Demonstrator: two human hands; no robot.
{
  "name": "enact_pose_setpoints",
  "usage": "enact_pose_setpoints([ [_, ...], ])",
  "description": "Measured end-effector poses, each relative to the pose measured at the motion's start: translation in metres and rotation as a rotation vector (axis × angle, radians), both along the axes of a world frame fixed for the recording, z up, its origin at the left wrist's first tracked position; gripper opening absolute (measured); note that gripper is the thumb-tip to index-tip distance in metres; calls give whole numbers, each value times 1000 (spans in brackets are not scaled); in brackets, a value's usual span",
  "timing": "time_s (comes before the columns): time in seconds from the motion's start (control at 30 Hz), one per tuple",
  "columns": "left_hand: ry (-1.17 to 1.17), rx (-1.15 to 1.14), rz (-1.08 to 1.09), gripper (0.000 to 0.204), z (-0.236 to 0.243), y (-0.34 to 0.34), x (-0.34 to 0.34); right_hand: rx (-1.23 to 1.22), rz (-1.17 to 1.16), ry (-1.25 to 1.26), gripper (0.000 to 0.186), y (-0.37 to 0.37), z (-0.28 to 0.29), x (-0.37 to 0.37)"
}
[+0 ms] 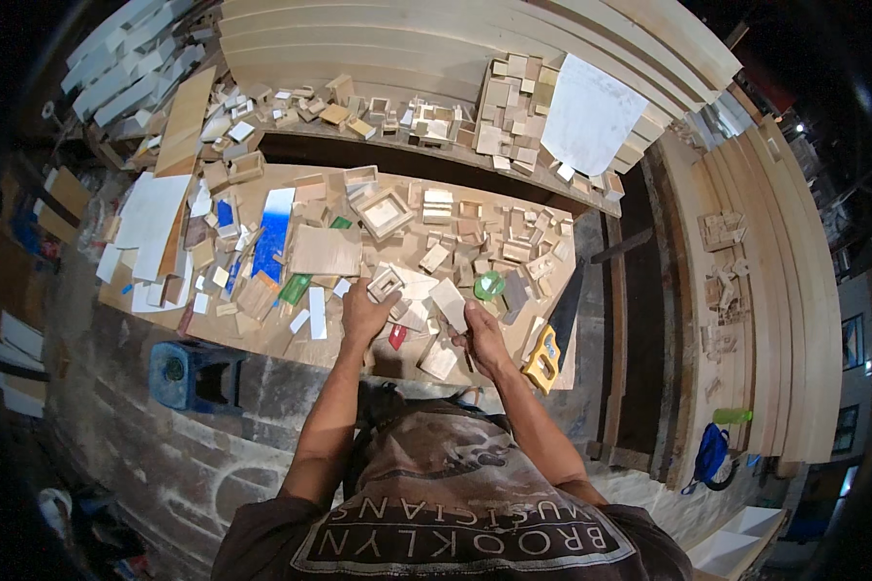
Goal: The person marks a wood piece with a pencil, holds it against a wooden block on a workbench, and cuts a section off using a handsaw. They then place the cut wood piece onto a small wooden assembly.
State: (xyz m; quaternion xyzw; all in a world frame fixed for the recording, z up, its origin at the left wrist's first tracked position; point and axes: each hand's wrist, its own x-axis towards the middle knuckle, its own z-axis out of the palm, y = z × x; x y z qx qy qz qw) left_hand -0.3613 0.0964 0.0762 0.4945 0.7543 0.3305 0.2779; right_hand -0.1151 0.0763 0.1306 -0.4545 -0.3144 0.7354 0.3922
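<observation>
My left hand is closed on a small wooden box frame with an opening in its middle. To the right of it, my right hand grips a flat rectangular wooden piece between thumb and fingers. A thin dark shape shows under the right fingers; I cannot make out what it is. Between and below the hands lie a small red piece and a wooden block. Just beyond the right hand is a round green roll. A yellow-handled saw rests right of it.
The worktable carries many small wooden boxes and offcuts, a larger square wooden frame and a blue-and-white strip. Stacked long boards stand behind. A blue plastic stool sits on the floor at left.
</observation>
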Motion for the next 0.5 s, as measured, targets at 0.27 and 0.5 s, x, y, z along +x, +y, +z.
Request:
enact_pose_setpoints([
  [0.27,125,23,-74,55,11,-6,12,85,19,-118,36,6,-6,-5],
  [0.5,22,364,-32,48,14,-5,13,138,-6,-135,35,10,-6,-6],
])
